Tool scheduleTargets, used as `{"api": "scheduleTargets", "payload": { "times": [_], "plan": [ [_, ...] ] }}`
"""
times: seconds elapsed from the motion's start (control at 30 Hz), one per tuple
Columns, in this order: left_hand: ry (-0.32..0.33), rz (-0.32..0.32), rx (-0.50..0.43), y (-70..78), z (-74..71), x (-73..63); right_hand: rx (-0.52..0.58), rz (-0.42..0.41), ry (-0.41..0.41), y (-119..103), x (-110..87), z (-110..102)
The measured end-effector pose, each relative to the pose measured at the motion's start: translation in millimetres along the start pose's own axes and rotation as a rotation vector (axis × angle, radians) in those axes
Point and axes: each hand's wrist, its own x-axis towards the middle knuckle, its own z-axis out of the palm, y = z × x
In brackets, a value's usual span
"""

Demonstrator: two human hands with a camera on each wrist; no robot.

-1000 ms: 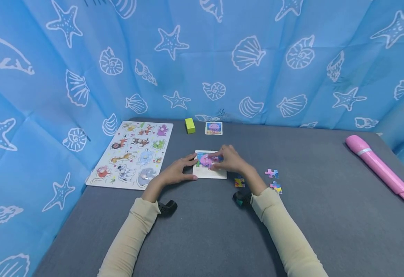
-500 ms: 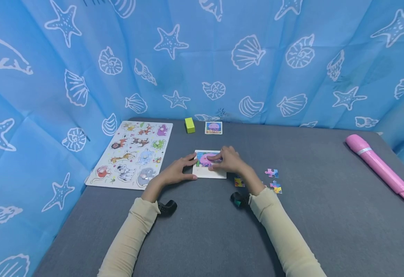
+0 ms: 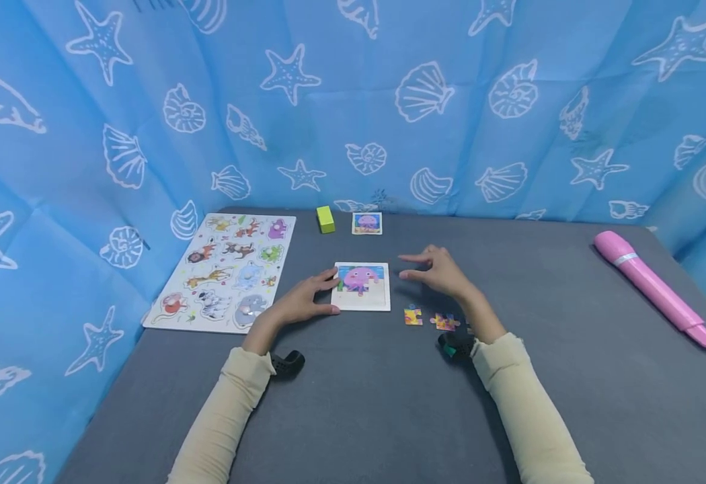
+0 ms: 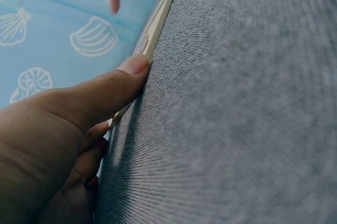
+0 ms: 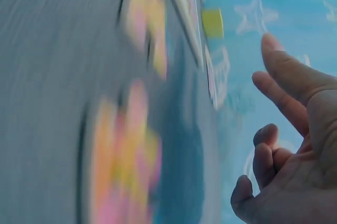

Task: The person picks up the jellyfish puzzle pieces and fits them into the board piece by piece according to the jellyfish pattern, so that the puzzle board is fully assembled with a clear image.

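A small puzzle board [image 3: 362,304] lies in the middle of the grey table, with a pink octopus picture across its upper part and bare pale wood below and at lower right. My left hand [image 3: 297,301] holds its left edge; in the left wrist view the thumb [image 4: 134,65] presses on the board's edge, other fingers partly hidden behind it. Right of the board hovers my right hand [image 3: 440,272], holding nothing, thumb and index finger stretched apart. Beneath that wrist lie jigsaw pieces, a yellow piece [image 3: 413,316] and an orange-pink piece [image 3: 446,322]; another is mostly hidden by the forearm.
On the left lies a large animal peg puzzle [image 3: 208,325]. At the back stand a yellow-green block [image 3: 325,220] and a small octopus picture card [image 3: 367,223]. A pink microphone-shaped toy [image 3: 655,289] lies far right. A blue seashell-print curtain [image 3: 329,121] hangs behind the table.
My right hand has left the octopus picture and moved right, its thumb and index finger parted. The left hand keeps its place at the board. The head view has shifted slightly.
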Motion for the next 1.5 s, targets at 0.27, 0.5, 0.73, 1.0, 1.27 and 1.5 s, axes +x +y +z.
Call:
{"api": "scheduleTargets", "payload": {
  "times": [0.27,0.5,0.73,1.0,1.27,1.5],
  "plan": [
    [0.002,-0.021,-0.003,-1.9,-1.3,-3.3,0.003,0.049,-0.026,27.2,-34.1,-37.0],
    [0.022,-0.024,-0.009,-3.8,-3.8,-8.2,-0.059,0.05,-0.003,47.9,-52.1,-60.2],
    [0.034,-0.062,-0.006,-4.9,-6.3,-14.0,-0.079,0.062,-0.039,63.6,-61.7,-69.3],
    [0.033,-0.033,0.002,-3.1,-4.6,-10.5,-0.089,0.106,-0.094,70.3,-69.3,-72.6],
    [0.031,-0.032,0.001,0.1,-2.0,-6.7,-0.094,0.095,-0.103,73.2,-76.3,-74.3],
    [0.01,-0.024,0.008,2.3,1.0,-1.4,-0.106,0.059,-0.059,78.3,-84.4,-74.5]
  ]
}}
